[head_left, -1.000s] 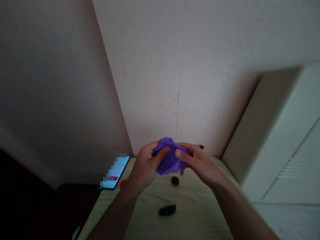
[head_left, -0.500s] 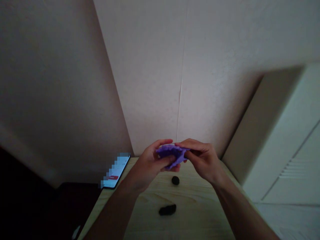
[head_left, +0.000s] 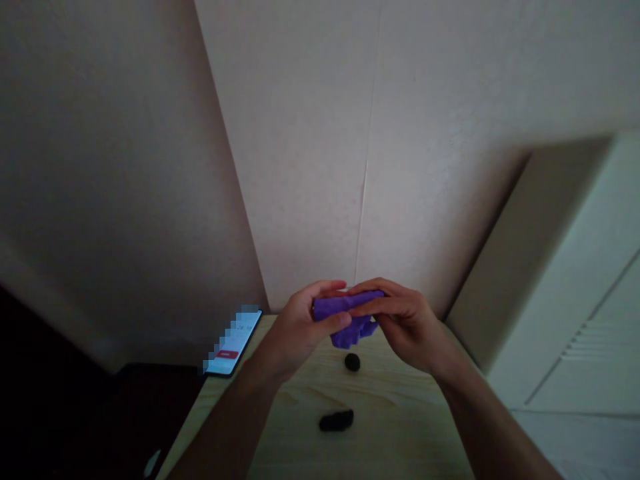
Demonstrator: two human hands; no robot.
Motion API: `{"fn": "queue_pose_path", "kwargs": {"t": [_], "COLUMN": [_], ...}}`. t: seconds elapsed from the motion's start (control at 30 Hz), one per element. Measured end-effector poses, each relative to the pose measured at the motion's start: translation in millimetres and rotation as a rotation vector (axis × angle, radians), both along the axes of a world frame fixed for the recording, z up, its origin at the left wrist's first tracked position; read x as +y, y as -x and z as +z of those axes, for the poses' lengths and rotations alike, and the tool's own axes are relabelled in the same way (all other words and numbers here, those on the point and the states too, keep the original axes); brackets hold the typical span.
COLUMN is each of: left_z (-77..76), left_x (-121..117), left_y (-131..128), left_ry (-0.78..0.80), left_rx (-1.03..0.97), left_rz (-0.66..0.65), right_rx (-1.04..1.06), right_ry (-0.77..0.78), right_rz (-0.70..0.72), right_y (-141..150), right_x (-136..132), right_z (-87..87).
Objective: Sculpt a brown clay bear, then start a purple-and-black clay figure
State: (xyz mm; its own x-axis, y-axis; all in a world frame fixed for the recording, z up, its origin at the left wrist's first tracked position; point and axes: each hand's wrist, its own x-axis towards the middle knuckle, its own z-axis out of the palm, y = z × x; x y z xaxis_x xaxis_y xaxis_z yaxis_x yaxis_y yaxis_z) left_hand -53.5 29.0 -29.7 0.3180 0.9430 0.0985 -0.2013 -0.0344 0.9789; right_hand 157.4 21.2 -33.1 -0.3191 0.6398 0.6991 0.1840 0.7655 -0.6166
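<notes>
A soft purple sheet of what looks like modelling clay (head_left: 345, 307) is held above the table, folded over with ragged lower edges. My left hand (head_left: 300, 323) grips its left side, the thumb lying across the front. At the upper right, my right hand (head_left: 405, 317) presses it between fingers and thumb. Below the hands, a small round black lump (head_left: 353, 362) rests on the table. Nearer to me lies a longer black lump (head_left: 337, 421), its surface uneven.
The pale wooden table (head_left: 390, 413) reaches back to a light wall (head_left: 310, 167). A lit phone (head_left: 234, 353) lies at the table's left edge, part of its screen pixelated. To the right stands a white cabinet (head_left: 580, 287) with slats.
The purple sheet was spread facing me, then cupped open, and is now folded over. My right hand has shifted from a thumb press to fingers laid along its top. The red piece is now hidden.
</notes>
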Motion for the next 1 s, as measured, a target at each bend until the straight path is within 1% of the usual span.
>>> {"fn": "queue_pose_path", "kwargs": {"t": [0.07,0.1,0.17,0.2,0.27,0.33,0.4,0.5,0.57,0.6,0.63,0.7,0.77,0.87,1.0], "left_z": [-1.0,-0.8,0.5,1.3,3.0,3.9,3.6,-0.1,-4.3,-6.6,-8.7,-11.9,-12.7,-9.5,-0.8], "left_x": [1,1,0,-1,-4,-7,-8,-8,-7,-6,-6,-6,-7,-10,-15], "left_y": [-2,-2,-3,-4,-5,-7,-8,-11,-14,-16,-18,-23,-26,-29,-29], "left_ry": [-0.11,-0.149,-0.197,-0.211,-0.238,-0.277,-0.288,-0.24,-0.212,-0.203,-0.196,-0.177,-0.128,-0.03,0.071], "left_rx": [0.083,0.1,0.114,0.121,0.147,0.187,0.212,0.179,0.127,0.095,0.061,-0.002,-0.042,-0.098,-0.239], "left_rz": [0.126,0.164,0.195,0.194,0.193,0.203,0.204,0.172,0.216,0.266,0.329,0.44,0.506,0.512,0.439], "right_rx": [0.116,0.19,0.302,0.32,0.276,0.233,0.229,0.219,0.192,0.189,0.198,0.258,0.343,0.473,0.617], "right_ry": [0.138,0.223,0.385,0.441,0.502,0.51,0.485,0.395,0.355,0.356,0.375,0.453,0.558,0.702,0.885], "right_rz": [0.029,0.05,0.074,0.073,0.042,-0.007,-0.078,-0.201,-0.239,-0.232,-0.206,-0.11,0.013,0.17,0.334], "right_y": [-2,-2,-1,1,6,11,16,21,25,28,31,37,42,48,53], "right_x": [-1,-1,-2,-2,-2,-2,-1,-3,-6,-8,-10,-14,-16,-17,-18], "right_z": [1.8,2.6,3.3,3.3,2.1,-0.1,-2.8,-5.9,-6.6,-6.5,-6.3,-6.4,-7.9,-12.0,-12.5]}}
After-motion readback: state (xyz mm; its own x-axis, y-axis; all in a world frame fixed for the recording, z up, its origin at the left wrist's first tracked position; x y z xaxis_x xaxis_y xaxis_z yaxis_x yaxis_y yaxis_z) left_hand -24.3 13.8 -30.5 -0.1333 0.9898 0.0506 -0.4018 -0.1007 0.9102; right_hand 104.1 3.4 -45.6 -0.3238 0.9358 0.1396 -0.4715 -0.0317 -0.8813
